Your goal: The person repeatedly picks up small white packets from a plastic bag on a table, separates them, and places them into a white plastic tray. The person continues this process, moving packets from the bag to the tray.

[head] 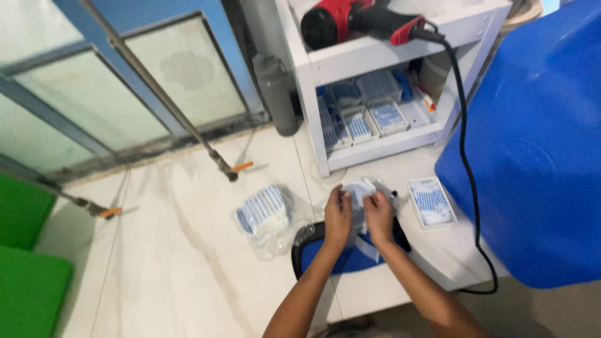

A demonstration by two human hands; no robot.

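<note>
Both hands, left hand (pixel 338 216) and right hand (pixel 378 216), pinch a clear plastic packet (pixel 358 193); tugging unevenly could spill its blue-white contents.

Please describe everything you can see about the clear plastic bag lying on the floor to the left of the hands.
The clear plastic bag lies flat on the pale floor, crumpled and glossy. Inside shows a bundle of small blue-and-white pieces, packed side by side. Its film spreads loosely beyond the contents. It sits left of the left hand, which does not touch it, and close to a black-rimmed blue container.
</note>
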